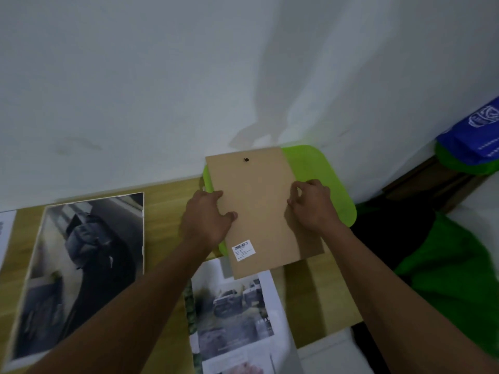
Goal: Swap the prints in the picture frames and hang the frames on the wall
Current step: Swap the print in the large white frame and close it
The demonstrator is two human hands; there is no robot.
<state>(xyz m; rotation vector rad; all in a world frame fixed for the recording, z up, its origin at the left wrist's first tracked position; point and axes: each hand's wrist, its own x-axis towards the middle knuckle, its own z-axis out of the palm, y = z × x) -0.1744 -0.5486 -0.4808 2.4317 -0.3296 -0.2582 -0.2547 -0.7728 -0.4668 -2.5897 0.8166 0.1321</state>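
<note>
One brown backing board (259, 206) bears a white barcode sticker (243, 249).

Light wood surface (167, 201) runs along a white wall (135, 76); faint smudges on wall at left. Lime-green plastic piece w/ rounded corners (324, 171) lies at surface's far right edge, up against wall. Past the right edge: dark wood furniture (432, 182), green cloth (445, 260) nearer the camera, blue bag w/ white print (475, 139) at far right. White obj (324, 352) by near right corner.

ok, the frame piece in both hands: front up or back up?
Back up: plain brown board with barcode sticker and hanging hole showing; no print visible on it.
</note>
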